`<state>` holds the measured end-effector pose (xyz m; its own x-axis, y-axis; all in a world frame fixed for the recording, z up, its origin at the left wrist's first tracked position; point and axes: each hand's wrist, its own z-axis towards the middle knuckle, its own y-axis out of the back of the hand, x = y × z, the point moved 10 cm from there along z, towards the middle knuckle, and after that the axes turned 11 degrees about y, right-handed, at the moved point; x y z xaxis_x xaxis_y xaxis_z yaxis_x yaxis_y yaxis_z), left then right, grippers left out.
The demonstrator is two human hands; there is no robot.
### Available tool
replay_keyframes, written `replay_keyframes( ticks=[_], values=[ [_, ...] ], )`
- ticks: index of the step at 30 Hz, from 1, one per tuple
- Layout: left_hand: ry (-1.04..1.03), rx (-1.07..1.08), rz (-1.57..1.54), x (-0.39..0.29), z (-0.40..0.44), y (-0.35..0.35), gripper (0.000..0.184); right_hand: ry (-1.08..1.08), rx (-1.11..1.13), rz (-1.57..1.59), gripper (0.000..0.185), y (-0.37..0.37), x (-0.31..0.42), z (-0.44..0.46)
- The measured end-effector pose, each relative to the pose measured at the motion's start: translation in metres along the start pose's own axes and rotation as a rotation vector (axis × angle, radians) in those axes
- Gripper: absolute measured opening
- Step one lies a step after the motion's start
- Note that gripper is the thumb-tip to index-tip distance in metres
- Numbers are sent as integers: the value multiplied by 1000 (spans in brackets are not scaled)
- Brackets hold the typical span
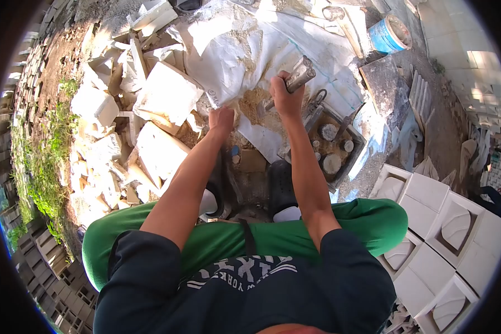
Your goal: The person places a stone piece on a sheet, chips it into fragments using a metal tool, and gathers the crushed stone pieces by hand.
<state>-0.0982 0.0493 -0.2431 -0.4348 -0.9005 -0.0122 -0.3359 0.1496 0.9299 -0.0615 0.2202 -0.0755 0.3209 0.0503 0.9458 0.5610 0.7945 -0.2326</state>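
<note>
My right hand is wrapped round a dusty grey tool. Its thick, rounded end sticks out above the fist, and a flat blade-like part shows below it, over brownish powder. I cannot tell the tool's exact kind. Lower and to the left, my left hand is closed at the edge of a white woven sheet; its fingertips are hidden, so what they grip, if anything, does not show. A dark tray with several round, dusty pieces lies right of my right forearm.
Broken white slabs are heaped at the left. A blue-and-white bucket lies tilted at the upper right, above a dusty board. White moulded blocks stand in rows at the lower right. Dark shoes rest between the green-trousered knees.
</note>
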Motion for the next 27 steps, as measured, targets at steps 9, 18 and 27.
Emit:
replay_keyframes(
  ticks=[9, 18, 27],
  values=[
    [-30, 84, 36, -2, 2, 0, 21, 100, 66, 3, 26, -20, 0, -6],
    [-13, 75, 32, -1, -9, 5, 23, 91, 116, 125, 24, -23, 33, -2],
    [-14, 105, -10, -1, 0, 5, 23, 168, 207, -147, 25, -35, -24, -10]
  ],
)
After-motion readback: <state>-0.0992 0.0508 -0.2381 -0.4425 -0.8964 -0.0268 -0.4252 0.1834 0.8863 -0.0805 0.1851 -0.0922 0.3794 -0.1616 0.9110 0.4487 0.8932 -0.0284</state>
